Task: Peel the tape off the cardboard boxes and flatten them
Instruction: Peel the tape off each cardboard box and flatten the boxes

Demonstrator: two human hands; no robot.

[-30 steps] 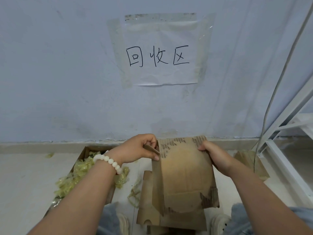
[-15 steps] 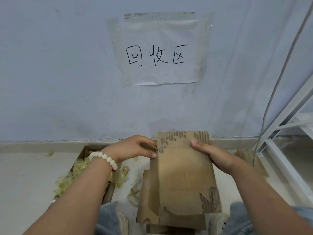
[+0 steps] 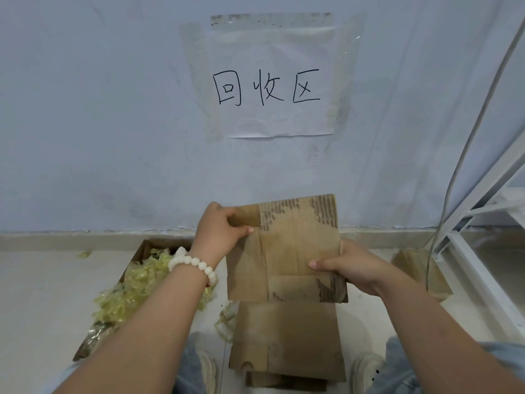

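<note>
Right hand (image 3: pixel 350 268) lower on cardboard (image 3: pixel 292 251)

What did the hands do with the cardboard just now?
The left hand swung the side flap of the cardboard out leftward, opening it flatter. The right hand slid from the top corner down the right edge. Both still grip it. The floor pile and the sign stayed put.

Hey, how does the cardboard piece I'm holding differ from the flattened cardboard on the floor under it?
The held cardboard is raised, gripped by the left hand at its top corner and the right hand at its side; the floor cardboard lies flat, untouched. The held cardboard has its top skin torn, baring corrugation; the floor cardboard looks mostly intact, with a small notch at its near edge. Both are brown and flattened.
</note>
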